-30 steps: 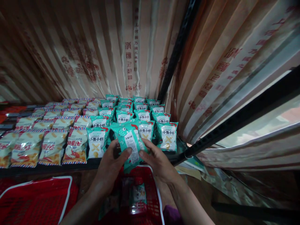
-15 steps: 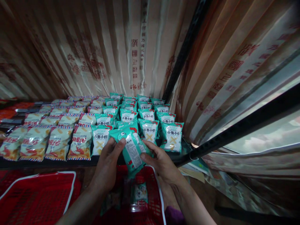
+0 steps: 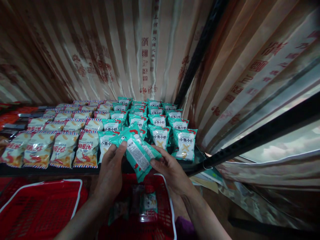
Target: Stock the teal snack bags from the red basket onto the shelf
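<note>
Between both hands I hold a teal snack bag (image 3: 138,153), tilted, with its printed back panel facing me. My left hand (image 3: 112,170) pinches its left edge, thumb on top. At the bag's right corner, my right hand (image 3: 172,170) grips with thumb and fingers. Behind it stand rows of matching teal snack bags (image 3: 184,145) on a dark shelf (image 3: 50,171). Below my hands is a red basket (image 3: 165,200) with a white handle, holding a few packets, among them a teal and white packet (image 3: 150,201).
Left of the teal bags stand rows of cream and red snack bags (image 3: 86,148), with orange and dark packages (image 3: 17,116) farther left. Another red basket (image 3: 42,206) is at lower left. A black metal post (image 3: 195,56) and bar (image 3: 250,136) frame the shelf before patterned curtains (image 3: 120,50).
The held bag has turned a little, its right corner swinging out and up toward my right hand. Both hands keep hold of it. The view has shifted slightly.
</note>
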`<state>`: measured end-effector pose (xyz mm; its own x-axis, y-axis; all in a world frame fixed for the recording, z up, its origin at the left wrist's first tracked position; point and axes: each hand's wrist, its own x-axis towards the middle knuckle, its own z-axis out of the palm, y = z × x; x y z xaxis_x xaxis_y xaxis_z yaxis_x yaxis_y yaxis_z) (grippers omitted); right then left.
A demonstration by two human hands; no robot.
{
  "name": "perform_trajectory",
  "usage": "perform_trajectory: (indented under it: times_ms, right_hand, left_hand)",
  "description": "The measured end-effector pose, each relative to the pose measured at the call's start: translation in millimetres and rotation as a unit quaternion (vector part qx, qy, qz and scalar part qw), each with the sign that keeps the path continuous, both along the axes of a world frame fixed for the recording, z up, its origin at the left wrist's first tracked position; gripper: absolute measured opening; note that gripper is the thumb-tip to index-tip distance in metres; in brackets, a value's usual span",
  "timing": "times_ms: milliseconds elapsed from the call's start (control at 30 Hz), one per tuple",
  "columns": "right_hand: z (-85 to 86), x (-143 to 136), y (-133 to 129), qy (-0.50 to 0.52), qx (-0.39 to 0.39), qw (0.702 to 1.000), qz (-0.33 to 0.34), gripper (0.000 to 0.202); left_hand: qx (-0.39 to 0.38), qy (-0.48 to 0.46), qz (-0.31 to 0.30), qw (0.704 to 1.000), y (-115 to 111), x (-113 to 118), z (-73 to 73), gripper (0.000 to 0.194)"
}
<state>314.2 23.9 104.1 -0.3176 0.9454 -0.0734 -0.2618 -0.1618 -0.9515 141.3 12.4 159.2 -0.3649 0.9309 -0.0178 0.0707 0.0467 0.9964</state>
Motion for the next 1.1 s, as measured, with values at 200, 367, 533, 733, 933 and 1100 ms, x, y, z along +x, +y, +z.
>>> perform_trajectory:
  times_ms: [200, 367, 533, 733, 933, 1100]
  right_hand:
    - [5.2, -6, -4, 0.035, -0.006, 0.999, 0.005, 0.046]
    - [6.3, -6, -4, 0.044, 0.016, 0.999, 0.024, 0.046]
    - [7.9, -5, -7, 0.033, 0.027, 0.999, 0.014, 0.051]
    - [8.5, -5, -8, 0.015, 0.043, 0.999, 0.005, 0.051]
    - [6.8, -3, -8, -0.019, 0.045, 0.999, -0.002, 0.038]
    - [9.7, -4, -8, -0.012, 0.025, 1.000, 0.000, 0.033]
  left_hand:
    - [0.033, 0.200, 0.005, 0.979, 5, -19, -20.0, 0.015]
    - [0.051, 0.288, -0.028, 0.956, 7, -24, -24.5, 0.023]
    - [0.049, 0.326, -0.061, 0.942, 7, -23, -28.0, 0.022]
    - [0.031, 0.342, -0.098, 0.934, 4, -23, -29.0, 0.033]
    - [0.062, 0.292, -0.071, 0.952, 4, -24, -28.9, 0.033]
    - [0.083, 0.214, -0.045, 0.972, 3, -24, -30.7, 0.032]
